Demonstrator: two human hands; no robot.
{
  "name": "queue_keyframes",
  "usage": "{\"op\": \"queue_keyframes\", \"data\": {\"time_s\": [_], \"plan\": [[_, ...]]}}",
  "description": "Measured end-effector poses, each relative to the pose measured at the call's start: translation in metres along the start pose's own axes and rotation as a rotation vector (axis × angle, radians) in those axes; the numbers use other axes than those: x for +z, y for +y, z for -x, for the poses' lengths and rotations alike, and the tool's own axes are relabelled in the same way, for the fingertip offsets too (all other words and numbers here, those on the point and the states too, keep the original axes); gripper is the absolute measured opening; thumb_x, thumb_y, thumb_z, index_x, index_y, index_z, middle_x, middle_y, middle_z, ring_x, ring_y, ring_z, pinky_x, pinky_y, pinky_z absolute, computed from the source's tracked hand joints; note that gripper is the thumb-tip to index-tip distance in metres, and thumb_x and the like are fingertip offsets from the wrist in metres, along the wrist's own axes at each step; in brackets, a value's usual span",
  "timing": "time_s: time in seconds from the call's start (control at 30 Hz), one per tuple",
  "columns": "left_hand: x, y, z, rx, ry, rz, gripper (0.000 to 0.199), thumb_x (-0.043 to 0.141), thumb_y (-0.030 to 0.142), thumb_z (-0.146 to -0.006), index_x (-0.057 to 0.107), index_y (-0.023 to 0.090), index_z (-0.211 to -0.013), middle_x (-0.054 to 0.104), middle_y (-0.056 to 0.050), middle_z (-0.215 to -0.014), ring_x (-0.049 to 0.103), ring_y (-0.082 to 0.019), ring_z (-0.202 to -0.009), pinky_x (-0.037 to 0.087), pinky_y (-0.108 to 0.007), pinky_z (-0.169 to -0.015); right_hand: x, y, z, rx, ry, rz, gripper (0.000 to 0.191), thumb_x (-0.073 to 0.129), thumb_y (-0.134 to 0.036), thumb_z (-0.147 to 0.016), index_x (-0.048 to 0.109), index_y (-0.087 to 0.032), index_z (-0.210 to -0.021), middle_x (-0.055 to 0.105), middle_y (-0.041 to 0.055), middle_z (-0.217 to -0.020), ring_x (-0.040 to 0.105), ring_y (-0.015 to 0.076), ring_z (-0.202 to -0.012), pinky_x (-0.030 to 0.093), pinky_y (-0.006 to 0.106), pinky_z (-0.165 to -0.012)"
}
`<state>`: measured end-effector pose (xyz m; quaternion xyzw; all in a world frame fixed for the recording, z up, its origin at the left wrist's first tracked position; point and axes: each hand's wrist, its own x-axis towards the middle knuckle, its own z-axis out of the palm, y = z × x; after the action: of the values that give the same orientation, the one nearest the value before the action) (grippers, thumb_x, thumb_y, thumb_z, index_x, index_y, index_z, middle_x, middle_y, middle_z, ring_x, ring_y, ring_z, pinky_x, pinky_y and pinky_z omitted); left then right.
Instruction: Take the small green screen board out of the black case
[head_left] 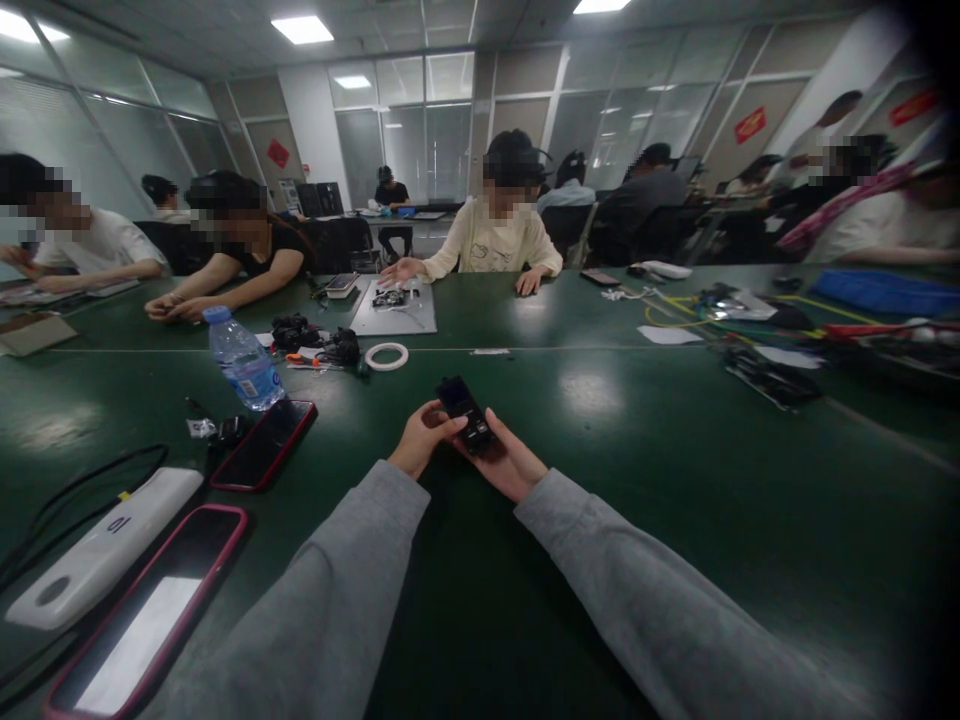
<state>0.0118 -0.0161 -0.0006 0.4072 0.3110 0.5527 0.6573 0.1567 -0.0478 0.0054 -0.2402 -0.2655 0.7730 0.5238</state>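
Both of my hands hold a small black handheld device (465, 412) above the green table, tilted so its face is toward me. Its upper part looks like a dark screen; lighter marks show lower down, too small to read. My left hand (424, 438) grips its left side, the thumb lying across the front. From below and the right, my right hand (512, 462) cups it, with most of its fingers hidden behind the device. Grey sleeves cover both forearms.
To the left are a water bottle (244, 360), a red-edged phone (266, 447), a pink-cased phone (150, 615) and a white power strip (109, 545) with black cables. Ahead lies a white tape roll (386, 357). A person in a yellow top (487, 235) sits opposite.
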Motion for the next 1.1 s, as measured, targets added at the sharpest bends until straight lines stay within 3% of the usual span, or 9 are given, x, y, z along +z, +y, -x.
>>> {"op": "queue_keyframes", "data": {"time_s": [0.27,0.43,1.1], "plan": [[-0.010,0.002,-0.003,0.000,-0.043,-0.078,0.052,0.080,0.020,-0.055,0.058,0.013,-0.102,0.065,-0.007,-0.089,0.062,-0.017,-0.083,0.046,-0.032,-0.079,0.001,0.001,0.003,-0.016,-0.013,0.075,0.037,0.075,-0.032,-0.069,0.054,-0.013,-0.093,0.058,0.0071,-0.101,0.058,0.0173,-0.095,0.048,0.031,-0.089],[-0.010,0.005,-0.003,-0.009,-0.028,-0.055,0.053,0.080,0.020,-0.054,0.058,0.014,-0.102,0.065,-0.006,-0.090,0.062,-0.017,-0.084,0.045,-0.032,-0.083,0.001,0.001,0.001,-0.002,0.046,0.113,0.039,0.079,-0.030,-0.063,0.053,-0.013,-0.087,0.060,0.0051,-0.091,0.059,0.0154,-0.086,0.050,0.025,-0.074],[-0.023,0.016,-0.002,-0.064,-0.131,-0.241,0.059,0.079,0.024,-0.057,0.056,0.016,-0.111,0.065,-0.009,-0.093,0.062,-0.022,-0.089,0.044,-0.038,-0.084,-0.002,0.002,0.001,0.018,0.074,0.170,0.047,0.081,-0.021,-0.058,0.055,-0.010,-0.096,0.058,0.0065,-0.097,0.058,0.0155,-0.087,0.048,0.024,-0.074]]}}
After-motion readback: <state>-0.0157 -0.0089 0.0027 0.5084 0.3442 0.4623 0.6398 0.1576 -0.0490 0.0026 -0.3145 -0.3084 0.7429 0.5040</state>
